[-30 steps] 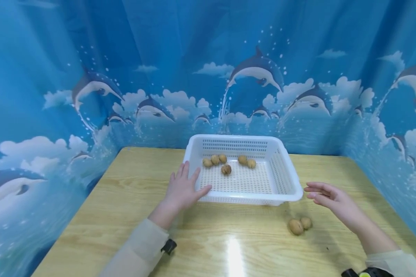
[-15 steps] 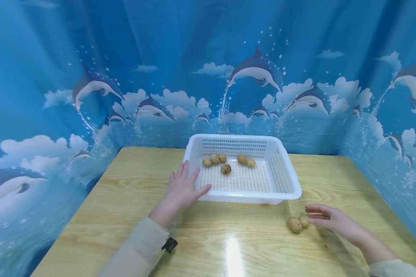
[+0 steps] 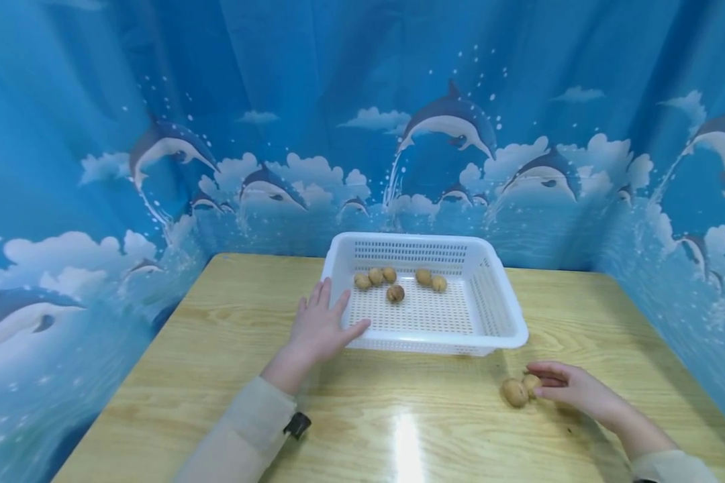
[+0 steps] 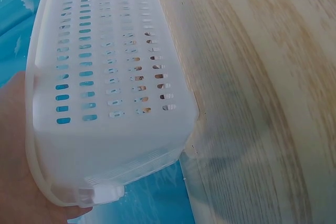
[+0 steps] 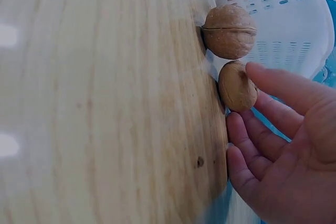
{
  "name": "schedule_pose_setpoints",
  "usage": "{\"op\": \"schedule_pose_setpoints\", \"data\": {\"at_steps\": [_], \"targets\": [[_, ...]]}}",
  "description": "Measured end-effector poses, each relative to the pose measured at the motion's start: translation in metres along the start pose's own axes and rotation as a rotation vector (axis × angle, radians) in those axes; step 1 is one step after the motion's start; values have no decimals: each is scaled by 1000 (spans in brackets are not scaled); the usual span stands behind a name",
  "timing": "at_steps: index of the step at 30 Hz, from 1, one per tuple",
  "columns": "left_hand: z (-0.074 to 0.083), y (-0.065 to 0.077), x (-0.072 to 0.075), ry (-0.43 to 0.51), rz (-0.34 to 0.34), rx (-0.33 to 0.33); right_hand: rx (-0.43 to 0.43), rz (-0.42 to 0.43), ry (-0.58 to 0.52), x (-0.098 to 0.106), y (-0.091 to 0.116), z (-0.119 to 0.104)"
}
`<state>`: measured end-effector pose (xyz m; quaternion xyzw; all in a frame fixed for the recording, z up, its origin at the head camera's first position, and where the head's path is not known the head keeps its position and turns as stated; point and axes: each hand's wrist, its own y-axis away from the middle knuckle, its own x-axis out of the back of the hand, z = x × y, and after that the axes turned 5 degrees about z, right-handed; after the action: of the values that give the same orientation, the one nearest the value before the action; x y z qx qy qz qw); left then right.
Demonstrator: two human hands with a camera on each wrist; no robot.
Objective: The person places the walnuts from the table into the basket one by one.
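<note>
A white perforated plastic basket (image 3: 495,335) stands at the back of the table, with several walnuts (image 3: 395,293) on its floor. My left hand (image 3: 319,329) rests over the basket's front left corner, fingers spread and thumb along the front rim. In the left wrist view, part of that hand (image 4: 13,156) lies against the basket rim. Two walnuts lie touching on the table, front right of the basket: a larger walnut (image 5: 229,31) and a smaller walnut (image 5: 236,86). My right hand (image 3: 580,390) pinches the smaller one between thumb and fingers.
The wooden table (image 3: 217,376) runs up to a blue dolphin-print curtain (image 3: 338,168) at the back and sides. A small dark speck (image 5: 200,161) marks the wood near the right hand. Light glares on the front of the tabletop.
My right hand has come down and in from beside the basket's right corner to the smaller walnut, where its thumb and fingers now close. The left hand stays on the basket.
</note>
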<state>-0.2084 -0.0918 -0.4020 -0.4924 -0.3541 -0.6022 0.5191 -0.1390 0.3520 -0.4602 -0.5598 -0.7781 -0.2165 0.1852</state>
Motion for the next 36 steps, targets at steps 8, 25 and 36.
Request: {"op": "schedule_pose_setpoints", "data": {"at_steps": [8,25,36], "targets": [[-1,0,-3,30,0,18,8,51,101,-2,1,0],[0,-1,-5,9,12,3,-43,132,183,1,7,-13],[-1,-2,-5,-1,19,0,-108,284,163,17,10,-27]]}}
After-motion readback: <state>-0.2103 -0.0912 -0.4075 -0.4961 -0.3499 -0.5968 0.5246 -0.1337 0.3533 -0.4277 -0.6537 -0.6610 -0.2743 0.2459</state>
